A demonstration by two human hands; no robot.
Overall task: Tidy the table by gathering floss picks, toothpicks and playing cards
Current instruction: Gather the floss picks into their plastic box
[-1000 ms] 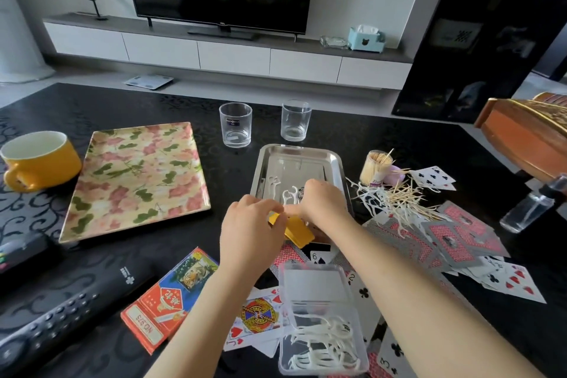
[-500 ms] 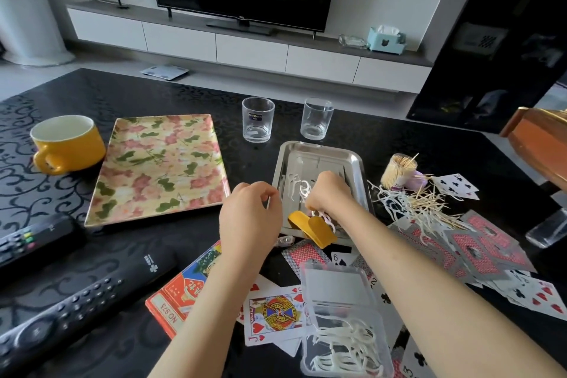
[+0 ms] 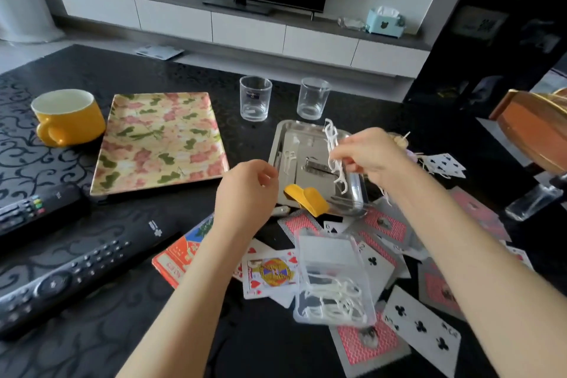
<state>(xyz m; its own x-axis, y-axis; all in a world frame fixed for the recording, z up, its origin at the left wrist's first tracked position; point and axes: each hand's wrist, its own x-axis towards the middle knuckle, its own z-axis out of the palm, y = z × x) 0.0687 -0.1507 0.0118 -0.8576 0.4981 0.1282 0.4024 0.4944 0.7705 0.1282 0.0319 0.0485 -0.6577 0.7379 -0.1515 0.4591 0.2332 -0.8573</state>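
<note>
My right hand [image 3: 372, 153] pinches a bunch of white floss picks [image 3: 334, 153] lifted above the steel tray [image 3: 277, 144]. One floss pick [image 3: 289, 159] still lies in the tray. My left hand [image 3: 245, 190] hovers at the tray's near left corner with fingers curled and holds nothing. A clear plastic box [image 3: 333, 276] with several floss picks in it sits near me on scattered playing cards [image 3: 420, 322]. The toothpick holder [image 3: 402, 140] and loose toothpicks are mostly hidden behind my right hand. A red card box [image 3: 184, 250] lies under my left forearm.
A floral tray [image 3: 159, 141], a yellow mug [image 3: 66, 116] and two remotes [image 3: 61, 273] lie on the left. Two glasses [image 3: 255, 97] stand behind the steel tray. A yellow strap [image 3: 306, 199] lies over the tray's near rim. A small bottle [image 3: 534, 199] sits at the right.
My right hand has risen out of the tray with a bunch of floss picks. My left hand stayed beside the tray. The camera moved closer and tilted down.
</note>
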